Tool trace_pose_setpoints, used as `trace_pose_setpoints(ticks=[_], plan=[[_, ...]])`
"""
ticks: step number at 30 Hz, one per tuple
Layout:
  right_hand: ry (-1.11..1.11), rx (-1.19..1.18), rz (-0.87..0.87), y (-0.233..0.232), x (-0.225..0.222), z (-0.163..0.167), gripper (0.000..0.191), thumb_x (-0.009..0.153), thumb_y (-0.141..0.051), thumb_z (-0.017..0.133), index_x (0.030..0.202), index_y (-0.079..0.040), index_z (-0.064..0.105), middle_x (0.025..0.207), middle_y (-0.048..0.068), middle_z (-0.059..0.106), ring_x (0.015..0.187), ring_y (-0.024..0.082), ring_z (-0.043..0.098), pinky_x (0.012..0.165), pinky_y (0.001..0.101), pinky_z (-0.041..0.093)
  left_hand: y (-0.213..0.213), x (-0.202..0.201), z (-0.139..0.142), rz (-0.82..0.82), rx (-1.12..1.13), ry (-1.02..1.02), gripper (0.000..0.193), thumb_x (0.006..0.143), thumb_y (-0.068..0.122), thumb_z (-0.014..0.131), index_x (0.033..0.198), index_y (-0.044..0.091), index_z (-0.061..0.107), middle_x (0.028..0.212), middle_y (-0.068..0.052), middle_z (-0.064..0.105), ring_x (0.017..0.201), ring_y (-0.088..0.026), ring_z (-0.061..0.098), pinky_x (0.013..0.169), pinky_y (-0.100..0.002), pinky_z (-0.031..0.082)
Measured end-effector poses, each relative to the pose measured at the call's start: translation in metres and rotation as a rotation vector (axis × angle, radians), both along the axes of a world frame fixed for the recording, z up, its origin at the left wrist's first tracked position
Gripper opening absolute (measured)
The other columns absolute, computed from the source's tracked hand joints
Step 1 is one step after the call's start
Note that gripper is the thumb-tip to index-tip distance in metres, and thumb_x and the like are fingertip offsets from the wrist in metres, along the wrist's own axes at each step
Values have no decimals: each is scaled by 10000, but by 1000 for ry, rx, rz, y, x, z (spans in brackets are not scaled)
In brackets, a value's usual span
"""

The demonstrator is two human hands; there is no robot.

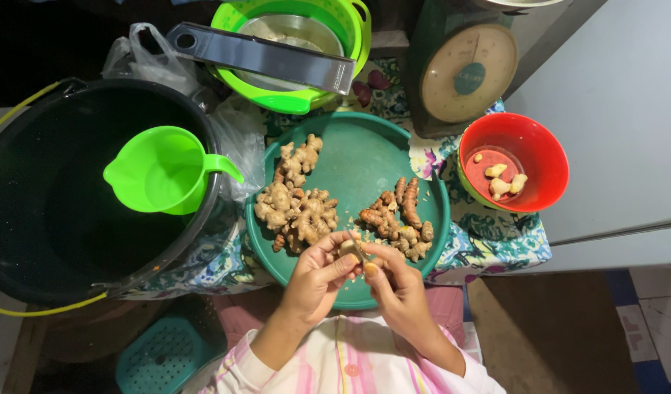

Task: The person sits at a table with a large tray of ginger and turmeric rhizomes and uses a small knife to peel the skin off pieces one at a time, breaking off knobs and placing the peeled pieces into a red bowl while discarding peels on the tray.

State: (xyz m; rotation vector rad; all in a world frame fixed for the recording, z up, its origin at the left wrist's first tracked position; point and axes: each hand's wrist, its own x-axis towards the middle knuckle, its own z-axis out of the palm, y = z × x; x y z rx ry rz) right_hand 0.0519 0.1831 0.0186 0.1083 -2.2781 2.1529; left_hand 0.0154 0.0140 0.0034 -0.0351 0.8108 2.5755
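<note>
One black bucket (51, 219) with a yellow handle stands far left of the grip, a single bright green jug (164, 171) resting inside it. One round green tray (364, 157) on the cloth-covered surface (488, 241) lies directly beyond the grip, carrying two heaps: pale ginger roots (295, 204) to the upper left, darker orange-brown roots (397, 215) just above. One green colander (306, 51) with one flat dark slicer (266, 55) laid across it and one dial scale (467, 73) sit farthest back. One red bowl (540, 146), up and to the right, holds four peeled pieces (502, 179). Both grips are closed together on one small root piece (350, 250): the left hand (317, 281) pinches it while the right hand (397, 288) presses against it, over the tray's near rim.
</note>
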Motion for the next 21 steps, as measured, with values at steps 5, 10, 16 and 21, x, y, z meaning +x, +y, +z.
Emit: trace_pose_setpoints(ticks=[5, 10, 16, 21], plan=[[-374, -532, -73, 11, -14, -15, 386, 1014, -242, 531, 1391, -154, 531, 782, 14, 575, 466, 44, 409, 372, 207, 251, 0, 1, 2, -43, 51, -38, 443, 900, -29, 674, 1324, -16, 551, 982, -90, 694, 881, -169, 680, 789, -258, 539], [-451, -540, -5, 18, -15, -22, 331, 1054, -287, 525, 1322, -96, 555, 811, 22, 571, 466, 44, 390, 378, 212, 244, -9, -1, 12, -94, -35, 19, 542, 929, -99, 684, 1447, -28, 540, 1009, -66, 656, 891, -140, 642, 812, -250, 524], [-393, -519, 29, 19, -12, -11, 311, 1009, -230, 591, 1279, -110, 495, 826, 57, 607, 488, 65, 426, 399, 222, 265, -13, -8, 26, -63, -150, 36, 295, 970, 107, 579, 1237, 8, 506, 1151, -123, 707, 960, -176, 709, 846, -329, 583], [-226, -265, 214, 17, -1, 7, 461, 994, -133, 610, 1443, -99, 509, 832, 23, 607, 584, 49, 484, 480, 207, 361, -14, -7, 15, -12, -205, 52, 340, 1069, 196, 507, 1297, -36, 603, 1031, -91, 688, 842, -149, 658, 761, -293, 539]])
